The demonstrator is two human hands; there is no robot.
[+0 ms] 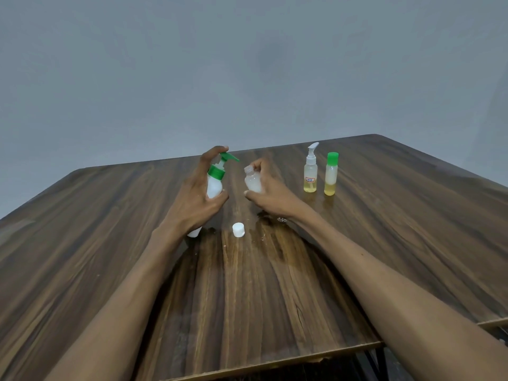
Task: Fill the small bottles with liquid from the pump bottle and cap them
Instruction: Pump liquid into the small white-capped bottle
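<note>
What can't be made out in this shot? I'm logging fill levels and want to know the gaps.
Head view only:
- Pump bottle: lower body hidden by the left hand; level unreadable.
- Small bottle: far side covered by the right hand; level unclear.
- Label on the white-pump bottle: too small to read.
- Object by the right wrist: mostly hidden.

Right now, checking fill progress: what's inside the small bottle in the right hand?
Whitish liquid shows in the uncapped small bottle; the right hand covers its far side, hiding the exact level.
</note>
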